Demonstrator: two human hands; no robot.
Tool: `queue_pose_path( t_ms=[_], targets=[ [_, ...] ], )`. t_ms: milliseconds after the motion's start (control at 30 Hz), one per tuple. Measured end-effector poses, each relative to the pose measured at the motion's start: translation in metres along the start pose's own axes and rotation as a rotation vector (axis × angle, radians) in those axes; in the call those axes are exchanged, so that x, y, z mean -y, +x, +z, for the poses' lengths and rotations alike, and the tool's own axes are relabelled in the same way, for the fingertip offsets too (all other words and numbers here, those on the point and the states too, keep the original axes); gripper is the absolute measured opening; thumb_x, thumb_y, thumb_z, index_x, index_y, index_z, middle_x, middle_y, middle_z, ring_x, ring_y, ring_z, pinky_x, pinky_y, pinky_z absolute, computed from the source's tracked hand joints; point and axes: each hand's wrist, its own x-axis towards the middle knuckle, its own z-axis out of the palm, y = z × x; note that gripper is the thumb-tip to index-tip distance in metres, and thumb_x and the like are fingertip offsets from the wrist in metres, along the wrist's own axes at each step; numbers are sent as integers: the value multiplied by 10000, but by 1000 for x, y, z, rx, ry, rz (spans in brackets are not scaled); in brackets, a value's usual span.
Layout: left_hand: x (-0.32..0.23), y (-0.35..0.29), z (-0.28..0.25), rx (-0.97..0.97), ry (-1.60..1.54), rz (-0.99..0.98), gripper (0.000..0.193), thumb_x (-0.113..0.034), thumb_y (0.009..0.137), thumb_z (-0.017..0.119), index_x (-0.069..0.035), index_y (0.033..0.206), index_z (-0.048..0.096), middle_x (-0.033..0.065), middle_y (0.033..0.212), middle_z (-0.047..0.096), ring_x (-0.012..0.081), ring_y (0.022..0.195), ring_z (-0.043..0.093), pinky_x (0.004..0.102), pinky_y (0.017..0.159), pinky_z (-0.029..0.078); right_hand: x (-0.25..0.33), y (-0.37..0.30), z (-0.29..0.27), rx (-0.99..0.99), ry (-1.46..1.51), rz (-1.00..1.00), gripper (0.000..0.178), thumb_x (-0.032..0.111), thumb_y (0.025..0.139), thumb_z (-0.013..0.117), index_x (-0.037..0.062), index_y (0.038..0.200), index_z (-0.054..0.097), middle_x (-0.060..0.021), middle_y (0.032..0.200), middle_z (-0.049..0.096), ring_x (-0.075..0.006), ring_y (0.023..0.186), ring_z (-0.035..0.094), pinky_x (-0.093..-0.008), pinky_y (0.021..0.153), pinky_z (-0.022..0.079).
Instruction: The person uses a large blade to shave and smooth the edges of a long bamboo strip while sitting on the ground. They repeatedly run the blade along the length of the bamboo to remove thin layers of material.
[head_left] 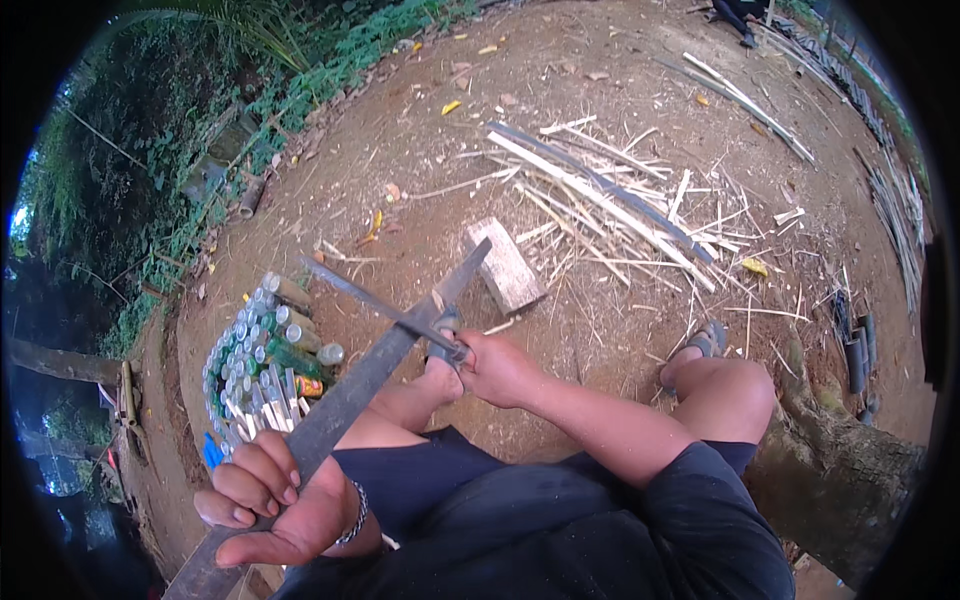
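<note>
My left hand is closed round the lower part of a long, flat, dark strip that looks like split bamboo. The strip slants up and away to the right. My right hand is closed on the handle of a knife. Its narrow dark blade crosses the strip near the far end and points up to the left. A small pale chip or cut shows at the crossing; whether the edge has bitten in, I cannot tell. Just beyond the strip's tip lies a pale wooden block on the ground.
Several glass bottles are stacked at left, with pale sticks beside them. Ahead lies a heap of split strips and shavings. A tree trunk stands at right, near dark tubes. Plants border the far left. A person's leg shows at top right.
</note>
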Motion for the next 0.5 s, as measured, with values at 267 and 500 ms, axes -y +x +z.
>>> queue_pose_path(
  t_ms=[267,500],
  targets=[
    [-3,-2,-1,64,8,-16,429,-511,908,537,-141,760,376,-48,593,317,66,491,302,214,483,247,-16,5,14,-30,50,-44,286,181,874,505,1,1089,562,-262,896,625,-416,874,615,-472,762,485],
    [-4,-3,8,6,38,-5,431,-510,904,546,-140,749,389,-49,596,321,59,498,309,206,477,250,-15,4,9,8,32,51,359,160,813,586,15,1139,547,-252,945,640,-393,875,632,-461,771,497]
  ],
)
